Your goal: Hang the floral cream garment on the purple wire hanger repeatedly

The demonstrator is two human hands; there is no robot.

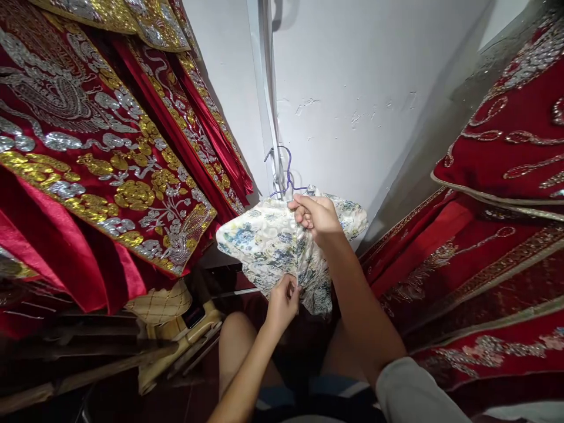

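Observation:
A floral garment in white, blue and yellow hangs on a thin purple hanger in front of the wall. Near its neckline, my right hand pinches the upper part of the garment's front edge. Lower down, my left hand has its fingers closed on the same edge, close to the garment's bottom. The edge runs nearly straight between both hands. Behind my right hand, part of the fabric is hidden.
Red garments with gold and silver embroidery hang at the left, and more red embroidered ones at the right. A white metal pole stands against the pale wall. Yellowish furniture sits at lower left.

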